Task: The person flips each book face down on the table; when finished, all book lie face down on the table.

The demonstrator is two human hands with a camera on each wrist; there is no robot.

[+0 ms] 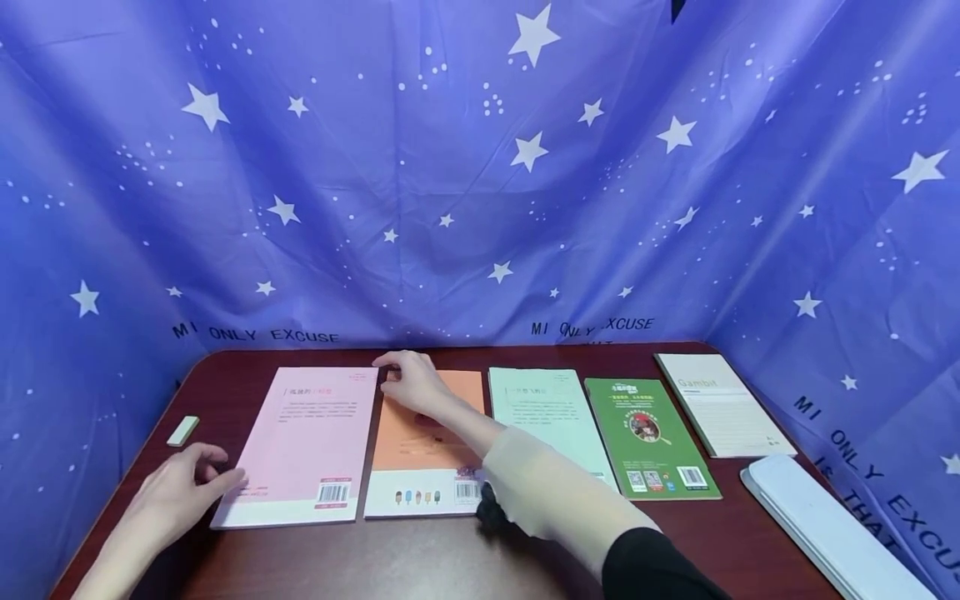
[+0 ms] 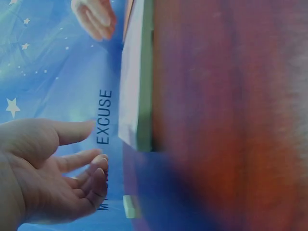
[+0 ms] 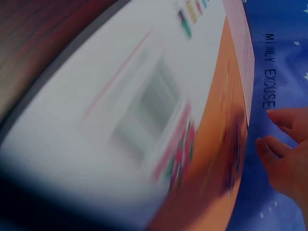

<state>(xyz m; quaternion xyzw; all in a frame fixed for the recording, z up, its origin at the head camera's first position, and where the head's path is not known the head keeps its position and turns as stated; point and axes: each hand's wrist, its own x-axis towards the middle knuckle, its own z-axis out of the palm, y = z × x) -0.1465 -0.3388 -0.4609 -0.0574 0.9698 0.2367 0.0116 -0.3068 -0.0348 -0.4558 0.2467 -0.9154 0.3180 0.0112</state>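
Observation:
A pink book (image 1: 307, 437) lies flat, back cover up, on the left part of the table. My left hand (image 1: 176, 492) is beside its lower left edge, fingers loosely bent and nothing held; the thumb overlaps that edge, and I cannot tell whether it touches. To the right lies an orange-and-white book (image 1: 431, 454) with popsicle drawings and a barcode. Over its far end reaches my right hand (image 1: 414, 381), fingertips near the pink book's upper right corner. The right wrist view shows that hand (image 3: 286, 159) with thumb and fingers apart, holding nothing.
A mint-green book (image 1: 536, 404), a green book (image 1: 637, 454) and a cream "Gambit" notebook (image 1: 731, 408) continue the row. A long pale case (image 1: 832, 525) lies front right. A small pale-green block (image 1: 183, 431) lies at left. A starry blue curtain (image 1: 450, 167) surrounds the table.

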